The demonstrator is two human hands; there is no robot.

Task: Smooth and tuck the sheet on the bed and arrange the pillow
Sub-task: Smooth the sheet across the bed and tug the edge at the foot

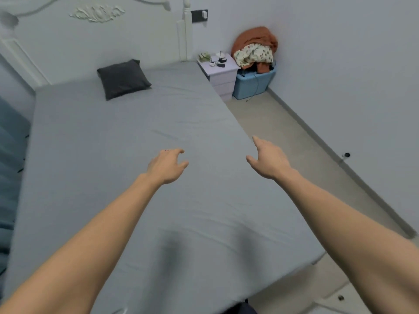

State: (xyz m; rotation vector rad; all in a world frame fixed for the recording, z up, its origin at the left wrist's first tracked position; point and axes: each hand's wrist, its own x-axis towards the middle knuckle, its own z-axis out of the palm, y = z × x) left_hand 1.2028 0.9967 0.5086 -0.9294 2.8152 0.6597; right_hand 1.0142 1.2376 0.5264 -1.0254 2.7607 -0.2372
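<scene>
A grey sheet (118, 168) covers the bed and lies mostly flat, with faint creases near the middle and the foot. A dark grey pillow (123, 78) rests near the white headboard (68, 41), turned slightly askew. Both my arms reach out over the bed. My left hand (166, 165) hovers above the middle of the sheet with loosely curled fingers, holding nothing. My right hand (267, 158) is over the sheet by the bed's right edge, fingers relaxed and empty.
A small white nightstand (221, 77) with small items stands right of the headboard. Beside it a blue bin (251, 85) holds piled clothes. Pale floor (294, 141) runs along the right wall. Dark blue fabric (11, 166) lies at the bed's left.
</scene>
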